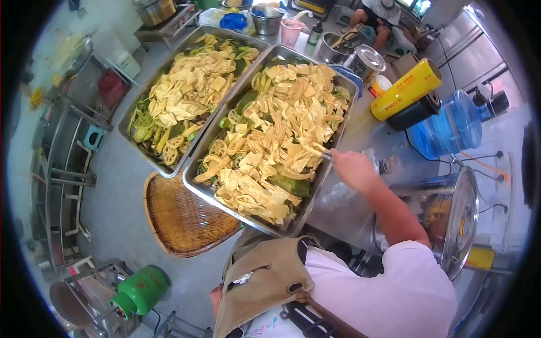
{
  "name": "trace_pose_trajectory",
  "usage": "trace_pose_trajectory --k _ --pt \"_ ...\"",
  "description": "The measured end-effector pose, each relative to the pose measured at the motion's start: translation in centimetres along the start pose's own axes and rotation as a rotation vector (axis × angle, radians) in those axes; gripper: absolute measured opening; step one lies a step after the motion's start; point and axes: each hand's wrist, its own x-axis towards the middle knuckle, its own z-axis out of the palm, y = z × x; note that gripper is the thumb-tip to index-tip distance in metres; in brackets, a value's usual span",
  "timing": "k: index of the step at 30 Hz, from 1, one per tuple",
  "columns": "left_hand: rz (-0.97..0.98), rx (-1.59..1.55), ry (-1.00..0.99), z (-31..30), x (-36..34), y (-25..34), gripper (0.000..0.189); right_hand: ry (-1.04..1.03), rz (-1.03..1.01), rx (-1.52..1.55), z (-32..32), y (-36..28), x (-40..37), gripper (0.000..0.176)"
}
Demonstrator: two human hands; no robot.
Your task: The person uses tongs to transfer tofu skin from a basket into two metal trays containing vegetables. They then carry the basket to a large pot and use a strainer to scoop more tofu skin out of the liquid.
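My right hand (354,170) is closed round a slim metal utensil (326,156) whose far end sits among the bean curd skin; its exact kind cannot be made out. Under it is a deep steel tray (194,188) heaped with pale yellow bean curd skin (256,180), with lotus root slices (218,148) and green vegetables showing at the edges. A second steel tray (128,135) with similar food stands alongside on the left. Only a small part of my left hand (216,296) shows, low beside the brown bag (270,267); its fingers are hidden.
A woven bamboo tray (186,217) lies below the trays. Yellow wrap boxes (406,90), a blue water bottle (448,127) and a large lidded steel pot (456,219) stand to the right. A green gas cylinder (141,290) is at lower left. Another person (380,19) sits at the back.
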Motion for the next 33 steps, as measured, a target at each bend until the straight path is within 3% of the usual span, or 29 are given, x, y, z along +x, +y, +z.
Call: trace_pose_trajectory --k 4,9,11,14,15,17,21,24,30,33 --pt "-0.155 0.071 -0.045 -1.1 0.9 -0.7 0.033 0.129 0.075 0.009 0.2 2.9 -0.1 0.029" --pt "-0.524 -0.615 0.141 -4.7 1.7 3.6 0.03 0.008 -0.006 0.084 -0.1 1.5 -0.9 0.028" --pt "-0.525 -0.643 0.15 -8.1 0.9 8.9 0.032 -0.136 -0.103 0.126 0.1 0.0 -1.8 0.039" --pt "-0.513 -0.517 0.121 -10.7 0.7 12.8 0.034 -0.095 -0.277 0.163 -0.3 -1.4 -2.9 0.039" --pt "-0.509 -0.444 0.105 -11.1 0.5 13.0 0.035 -0.088 -0.231 0.207 -0.9 -1.8 -2.6 0.04" --pt "-0.459 -0.346 0.072 -10.1 0.9 11.8 0.034 -0.07 -0.135 0.296 -2.4 -2.2 -1.0 0.041" --pt "-0.409 -0.389 0.103 -7.8 0.8 10.2 0.032 -0.007 -0.174 0.291 0.6 -3.6 3.9 0.037" --pt "-0.49 -0.32 0.03 -7.6 0.6 8.9 0.032 0.044 -0.249 0.297 2.6 -6.4 5.8 0.03" --pt "-0.428 -0.343 -0.013 -7.3 0.3 8.2 0.033 -0.083 -0.319 0.478 0.2 -12.5 7.4 0.035" --pt "-0.52 -0.416 0.098 -6.9 0.4 8.1 0.035 -0.072 -0.406 0.326 -0.7 -12.0 6.6 0.042"
